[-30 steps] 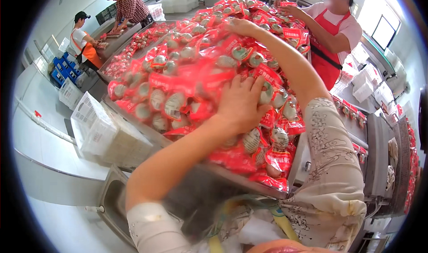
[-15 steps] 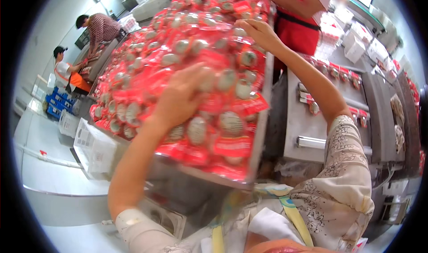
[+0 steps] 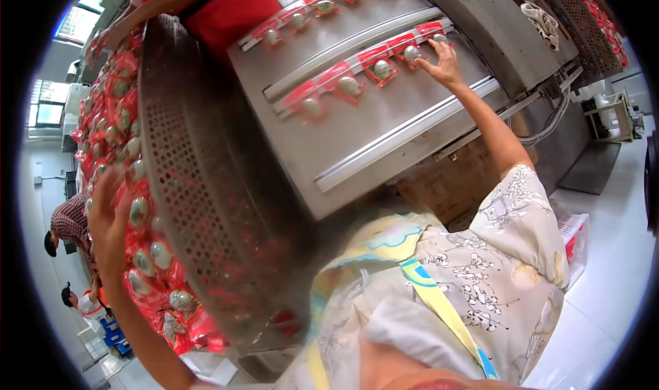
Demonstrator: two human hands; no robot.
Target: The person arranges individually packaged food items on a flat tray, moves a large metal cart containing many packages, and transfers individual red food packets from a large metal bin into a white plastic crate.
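Observation:
My right hand (image 3: 445, 66), thumb and fingers apart, reaches the right end of a row of red-and-clear plastic packs. Its fingertips touch the last pack (image 3: 439, 38), with another pack (image 3: 412, 54) beside the thumb. Each pack holds a grey-green, egg-like oval. The row lies along a metal bar on a flat steel machine bed (image 3: 302, 160). At the left, my left hand (image 3: 110, 201), somewhat blurred, is over a large heap of the same packs (image 3: 141, 259). Its fingers look spread, and I see no pack held in it.
A perforated steel wall (image 3: 182, 136) stands between the heap and the machine. Another row of packs (image 3: 325, 7) lies farther back on the bed. A co-worker in a red apron (image 3: 233, 16) stands at the far side. Two more people are at far left. A white crate (image 3: 575, 242) is on the right.
The view has swung right toward the machine. My right hand has gone from the heap to the near row of packs; my left hand stays over the heap.

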